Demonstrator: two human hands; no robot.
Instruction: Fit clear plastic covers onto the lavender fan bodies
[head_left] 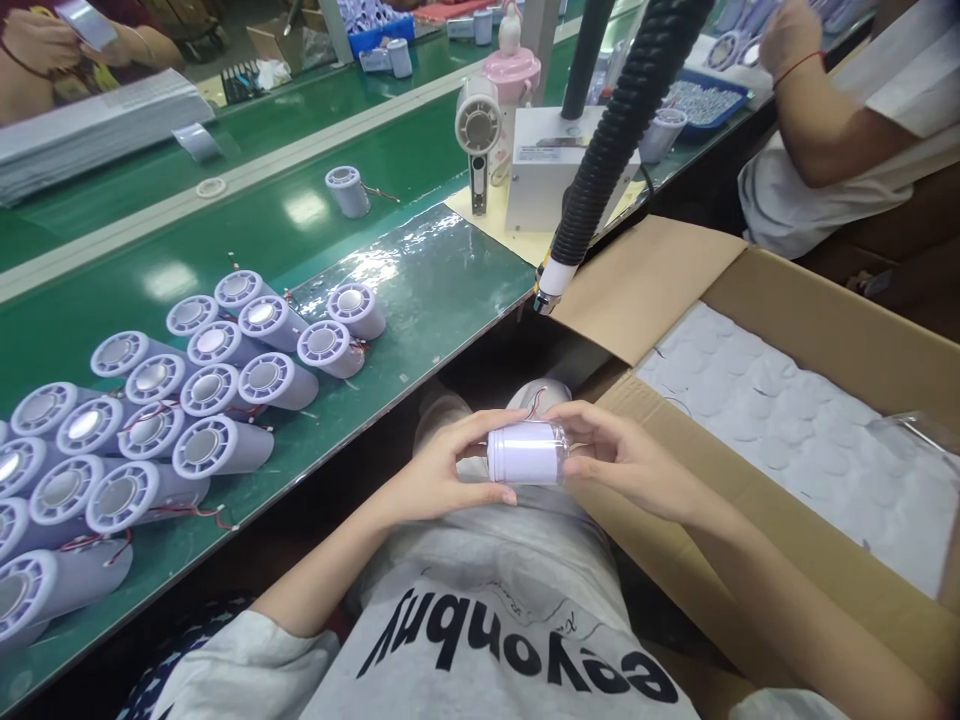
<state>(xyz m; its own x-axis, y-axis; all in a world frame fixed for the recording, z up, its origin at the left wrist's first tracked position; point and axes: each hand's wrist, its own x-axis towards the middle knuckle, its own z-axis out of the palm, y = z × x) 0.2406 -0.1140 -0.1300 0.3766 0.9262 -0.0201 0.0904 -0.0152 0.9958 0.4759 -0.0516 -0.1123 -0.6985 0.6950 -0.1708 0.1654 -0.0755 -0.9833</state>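
Note:
Over my lap I hold a white plastic cylinder (525,453) on its side, with a thin red wire at its top. My left hand (442,470) grips its left end with fingers curled round it. My right hand (622,460) grips its right end, where a clear film or sleeve covers it. On the green bench to my left lie several like cylinders (202,385) in rows, vented round ends toward me, with red wires between them.
An open cardboard box (817,320) at my right holds a layer of white round pieces (787,430). A black ribbed hose (622,130) hangs over a white machine (540,165). One lone cylinder (347,190) stands farther back. Other people sit at the top left and top right.

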